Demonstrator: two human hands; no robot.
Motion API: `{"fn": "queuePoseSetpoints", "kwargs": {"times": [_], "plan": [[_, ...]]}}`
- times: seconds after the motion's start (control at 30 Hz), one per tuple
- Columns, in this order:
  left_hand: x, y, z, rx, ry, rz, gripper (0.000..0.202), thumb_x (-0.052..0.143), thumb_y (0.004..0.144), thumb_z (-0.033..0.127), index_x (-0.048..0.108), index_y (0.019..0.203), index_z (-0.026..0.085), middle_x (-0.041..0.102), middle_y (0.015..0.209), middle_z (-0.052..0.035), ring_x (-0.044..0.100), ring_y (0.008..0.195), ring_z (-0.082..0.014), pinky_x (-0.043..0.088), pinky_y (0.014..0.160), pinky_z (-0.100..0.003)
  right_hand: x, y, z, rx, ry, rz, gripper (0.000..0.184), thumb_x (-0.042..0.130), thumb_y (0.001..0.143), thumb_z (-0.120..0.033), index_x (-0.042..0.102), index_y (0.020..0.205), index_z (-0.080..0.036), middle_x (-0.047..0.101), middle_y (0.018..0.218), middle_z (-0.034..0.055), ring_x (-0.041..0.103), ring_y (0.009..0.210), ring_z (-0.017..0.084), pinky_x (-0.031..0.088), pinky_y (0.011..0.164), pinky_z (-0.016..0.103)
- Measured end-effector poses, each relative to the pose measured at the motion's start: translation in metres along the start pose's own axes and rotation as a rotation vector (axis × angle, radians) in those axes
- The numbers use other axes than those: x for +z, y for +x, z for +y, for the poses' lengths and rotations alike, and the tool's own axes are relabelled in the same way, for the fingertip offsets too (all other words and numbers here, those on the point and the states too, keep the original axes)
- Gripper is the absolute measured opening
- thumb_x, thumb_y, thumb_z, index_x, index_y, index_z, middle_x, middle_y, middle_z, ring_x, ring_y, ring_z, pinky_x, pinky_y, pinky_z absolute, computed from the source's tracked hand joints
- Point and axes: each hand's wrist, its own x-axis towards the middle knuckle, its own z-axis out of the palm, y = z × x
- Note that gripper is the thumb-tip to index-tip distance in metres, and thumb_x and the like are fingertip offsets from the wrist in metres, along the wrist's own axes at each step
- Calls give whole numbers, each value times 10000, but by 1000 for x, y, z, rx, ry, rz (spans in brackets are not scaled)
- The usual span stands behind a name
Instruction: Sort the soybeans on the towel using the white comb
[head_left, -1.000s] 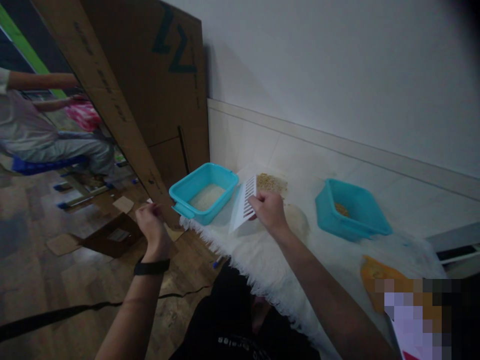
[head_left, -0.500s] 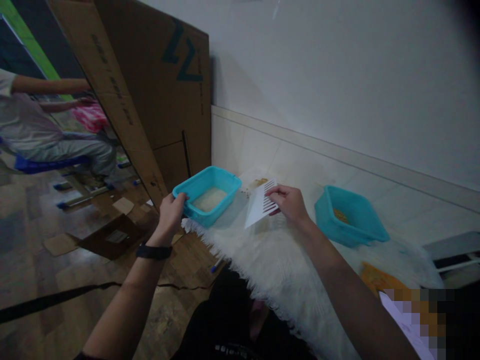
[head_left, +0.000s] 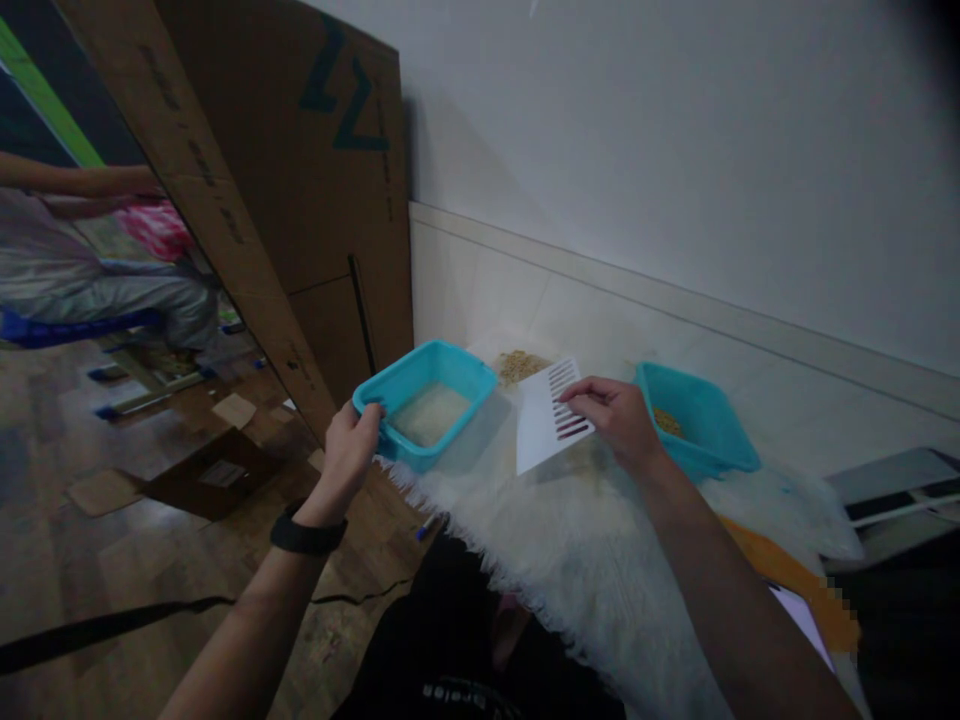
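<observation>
My left hand (head_left: 352, 443) grips the near left rim of a turquoise plastic basin (head_left: 420, 455), thumb over the edge. Pale, fine granular material (head_left: 431, 412) covers the basin's floor. Between the fingers and thumb of my right hand (head_left: 619, 418) is a flat white slotted scraper (head_left: 536, 425), tilted above the white fluffy cloth. Behind the scraper lies a small pile of tan pellets (head_left: 517, 366). To the right of my right hand stands a second turquoise basin (head_left: 709, 425) with yellowish-brown pellets (head_left: 666, 422) inside.
A tall cardboard box (head_left: 300, 180) rises behind the left basin, close to the wall (head_left: 637, 130). An opened small carton (head_left: 214, 475) lies on the wooden floor. A seated person (head_left: 90, 270) is at far left. Clear plastic (head_left: 795, 510) and an orange item (head_left: 825, 600) lie at right.
The scraper has moved right with my right hand, away from the pellet pile, which now shows more fully. My left hand keeps its grip on the basin. The camera view has shifted slightly.
</observation>
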Motion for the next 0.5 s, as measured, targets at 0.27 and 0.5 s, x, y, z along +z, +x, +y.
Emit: {"fn": "queuePoseSetpoints", "kwargs": {"times": [0.27,0.5], "plan": [[-11,18,-6,31,92,39,206,567,768,448,583,684,260,597,655,-9,582,658,-245,401,580,-339,10,3,17,30,23,-45,224,753,629,-368,770,753,-182,755,630,31,728,561,223,584,571,327],[-11,26,-3,33,25,23,232,637,779,463,633,760,232,590,631,12,579,612,-228,444,565,-327,46,6,1,-116,-209,-280,186,713,769,-373,756,742,-194,790,706,53,754,644,217,572,605,295]]}}
